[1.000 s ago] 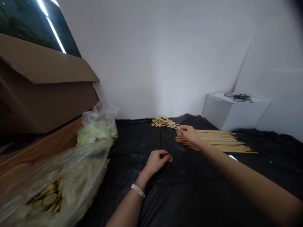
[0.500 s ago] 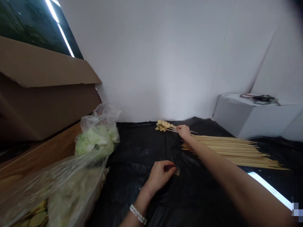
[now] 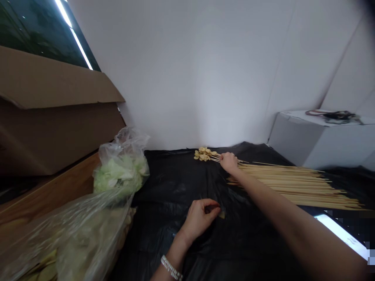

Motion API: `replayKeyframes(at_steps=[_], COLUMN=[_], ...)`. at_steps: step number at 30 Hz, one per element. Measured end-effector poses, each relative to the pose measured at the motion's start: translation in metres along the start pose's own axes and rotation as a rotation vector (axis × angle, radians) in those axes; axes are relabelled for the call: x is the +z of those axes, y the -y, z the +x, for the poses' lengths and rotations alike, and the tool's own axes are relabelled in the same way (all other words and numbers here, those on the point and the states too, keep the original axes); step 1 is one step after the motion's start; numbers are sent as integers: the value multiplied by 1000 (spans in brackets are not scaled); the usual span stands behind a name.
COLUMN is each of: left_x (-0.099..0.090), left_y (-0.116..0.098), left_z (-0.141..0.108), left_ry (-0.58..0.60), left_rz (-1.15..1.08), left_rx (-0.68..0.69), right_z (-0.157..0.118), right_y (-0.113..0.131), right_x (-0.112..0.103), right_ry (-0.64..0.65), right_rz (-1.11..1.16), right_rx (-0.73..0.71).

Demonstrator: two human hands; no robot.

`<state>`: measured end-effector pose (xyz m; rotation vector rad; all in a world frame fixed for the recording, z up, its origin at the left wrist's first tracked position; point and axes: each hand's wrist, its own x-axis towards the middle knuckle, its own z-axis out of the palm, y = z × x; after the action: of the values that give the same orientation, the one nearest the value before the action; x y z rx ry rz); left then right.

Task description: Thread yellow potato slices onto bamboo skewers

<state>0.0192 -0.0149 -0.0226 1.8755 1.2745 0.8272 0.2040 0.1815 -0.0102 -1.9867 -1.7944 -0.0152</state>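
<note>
Many bare sticks (image 3: pixel 299 185) behind forearm (image 3: pixel 272 205), right grip (image 3: pixel 229 162) on skewers (image 3: pixel 216 158), left grip (image 3: pixel 201 218) pinching piece (image 3: pixel 222 215)

Sheet (image 3: pixel 175 179) covers the surface, wall (image 3: pixel 234 78) behind it. Far left: carton (image 3: pixel 58 136), behind the wooden board (image 3: pixel 79 171). Leaf bag (image 3: pixel 121 177) sits right of carton; slice bag (image 3: pixel 93 238) in front of it, near left. Loaded skewers (image 3: pixel 203 154) at back centre, slice ends left. Bare skewers (image 3: pixel 293 187) on sheet, right of those, lying roughly left-right. Box (image 3: pixel 328 144) behind them at back right, cord-like item (image 3: pixel 340 116) on top. Lit screen (image 3: pixel 341 236) near right, in front of bare skewers.
</note>
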Motion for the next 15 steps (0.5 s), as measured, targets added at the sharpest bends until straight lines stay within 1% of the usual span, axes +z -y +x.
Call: replayKeyframes(at_steps=[2, 4, 6, 9, 12, 15], left_x=[0, 0, 0, 0, -1, -2], left_y=[0, 0, 0, 0, -1, -1], left_z=[0, 1, 2, 4, 5, 6], left_ry=[-3, -3, 2, 10, 13, 22], left_rz=[1, -1, -10, -14, -3, -3], left_rx=[2, 6, 8, 19, 40, 57], right_z=[2, 6, 9, 8, -2, -21], right_y=[-7, -21, -41, -82, -121, -145], right_x=[-10, -24, -43, -74, -101, -118], right_ry=[6, 16, 27, 33, 39, 77], right_rz=[1, 5, 11, 11, 9, 25], right_rx=[-19, -41, -54, -35, 8, 5])
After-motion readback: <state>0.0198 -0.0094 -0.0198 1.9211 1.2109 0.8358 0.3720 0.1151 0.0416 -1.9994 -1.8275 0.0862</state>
